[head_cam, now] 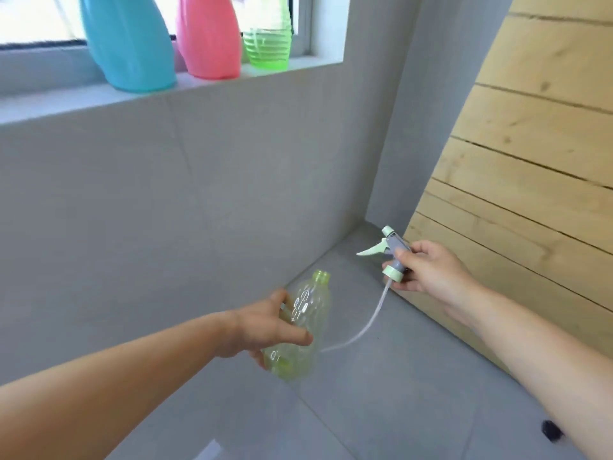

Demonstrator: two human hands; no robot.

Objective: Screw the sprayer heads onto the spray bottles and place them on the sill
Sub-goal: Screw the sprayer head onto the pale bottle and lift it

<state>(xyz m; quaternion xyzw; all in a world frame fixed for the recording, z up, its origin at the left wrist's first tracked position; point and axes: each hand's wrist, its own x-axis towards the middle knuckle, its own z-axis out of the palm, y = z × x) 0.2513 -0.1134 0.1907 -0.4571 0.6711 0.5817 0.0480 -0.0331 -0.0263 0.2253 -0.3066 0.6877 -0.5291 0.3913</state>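
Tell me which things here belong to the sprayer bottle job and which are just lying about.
Job: clear bottle in the left hand; sprayer head with tube in the right hand; sill; blue bottle, pink bottle and green bottle standing on it.
Lying about: wooden boards; small black object on the floor.

A green bottle (306, 313) in left hand (265, 330), sprayer head (393, 257) in right hand (431, 273), tube (371, 322) apparently outside.
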